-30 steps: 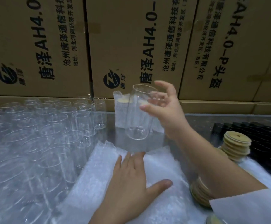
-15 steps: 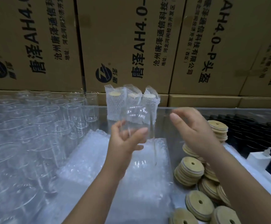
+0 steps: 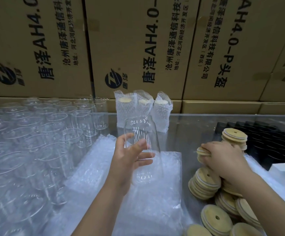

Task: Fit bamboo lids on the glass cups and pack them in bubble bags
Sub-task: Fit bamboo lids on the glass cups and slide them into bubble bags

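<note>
My left hand [image 3: 129, 157] grips a clear glass cup [image 3: 140, 132] above the pile of bubble bags [image 3: 155, 193], the cup tilted with its closed end up. My right hand [image 3: 223, 159] grips a bamboo lid [image 3: 202, 151] at the top of a leaning stack of round bamboo lids [image 3: 204, 183] on the right. Three cups with lids, packed in bubble bags [image 3: 143, 109], stand at the back by the boxes.
Several empty glass cups [image 3: 36, 142] crowd the left of the table. Cardboard boxes [image 3: 138, 48] wall off the back. A black tray [image 3: 266, 140] and a white charger [image 3: 284, 171] lie at the right. More lids [image 3: 233, 135] are stacked behind my right hand.
The cup passed from my right hand to my left hand, which left the bubble bags. My right hand dropped to the lid stacks and took hold of a lid.
</note>
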